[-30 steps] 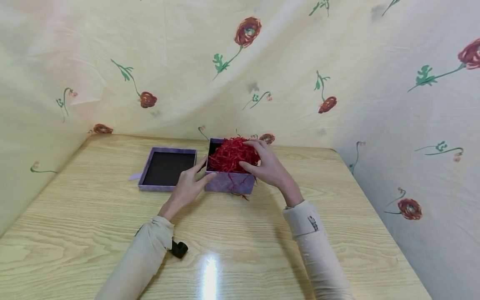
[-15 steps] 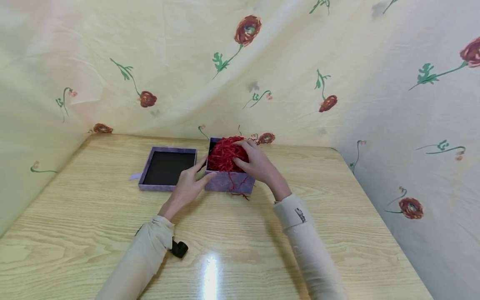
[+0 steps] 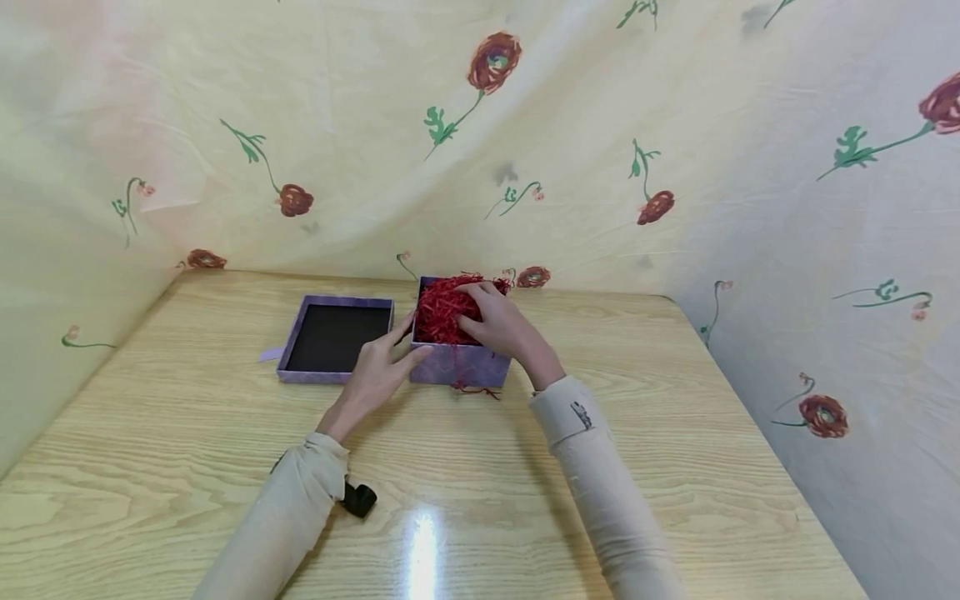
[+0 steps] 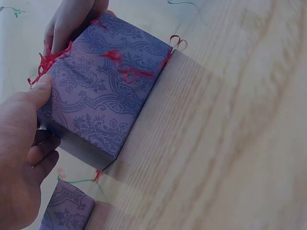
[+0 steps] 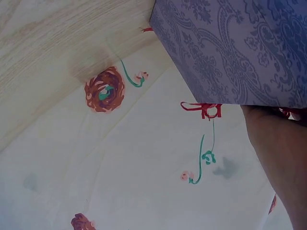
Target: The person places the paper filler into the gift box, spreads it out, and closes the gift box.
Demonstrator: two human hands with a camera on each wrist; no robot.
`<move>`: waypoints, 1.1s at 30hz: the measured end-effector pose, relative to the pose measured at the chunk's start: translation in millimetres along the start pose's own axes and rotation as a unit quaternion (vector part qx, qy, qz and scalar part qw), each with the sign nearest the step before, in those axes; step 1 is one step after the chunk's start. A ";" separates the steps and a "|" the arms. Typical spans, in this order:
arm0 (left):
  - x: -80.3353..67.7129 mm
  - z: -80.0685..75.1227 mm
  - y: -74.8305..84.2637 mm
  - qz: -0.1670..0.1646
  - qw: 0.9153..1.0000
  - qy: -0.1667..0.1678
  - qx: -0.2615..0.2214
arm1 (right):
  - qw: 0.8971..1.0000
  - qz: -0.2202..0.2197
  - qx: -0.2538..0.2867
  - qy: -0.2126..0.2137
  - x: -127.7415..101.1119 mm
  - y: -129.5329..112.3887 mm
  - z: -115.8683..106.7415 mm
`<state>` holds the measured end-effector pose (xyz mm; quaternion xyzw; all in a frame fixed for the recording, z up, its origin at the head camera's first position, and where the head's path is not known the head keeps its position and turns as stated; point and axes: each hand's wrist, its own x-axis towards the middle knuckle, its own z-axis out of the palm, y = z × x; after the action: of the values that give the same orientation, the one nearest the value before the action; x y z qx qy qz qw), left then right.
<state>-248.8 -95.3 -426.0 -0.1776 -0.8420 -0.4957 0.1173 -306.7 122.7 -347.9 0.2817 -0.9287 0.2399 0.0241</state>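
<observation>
Red shredded paper (image 3: 437, 315) sits in the purple box (image 3: 480, 367), just right of the open lid (image 3: 322, 337). The left hand (image 3: 375, 372) grips the box's near left corner; the right hand (image 3: 501, 323) has fingers among the shreds, pinching or pressing, which cannot be told. Gentle, even pressure would serve best, tucking stray strands (image 4: 136, 73) off the near wall.

Before me spreads a pale wood-grained table (image 3: 712, 500), a bright streak of glare (image 3: 422, 554) on it at six o'clock. Creased floral cloth (image 3: 360, 108) rises behind it at twelve — I see a big red-brown flower (image 3: 495, 62) up there, a drooping bloom (image 3: 296, 200) toward ten, a smaller blossom (image 3: 656, 207) toward two.
</observation>
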 end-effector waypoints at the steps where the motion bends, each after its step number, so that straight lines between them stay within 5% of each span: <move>1: -0.1 -0.1 0.0 -0.001 1.000 0.000 -0.001 | 1.000 0.001 0.000 -0.002 0.4 0.3 0.5; 33: 0.4 1.4 -1.3 0.011 1.000 0.010 -0.001 | 0.987 0.108 -0.050 -0.109 23.3 -12.1 10.5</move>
<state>-249.7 -94.6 -427.6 -0.1824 -0.8381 -0.4971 0.1311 -318.8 97.2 -347.9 0.2023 -0.9617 0.1620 -0.0892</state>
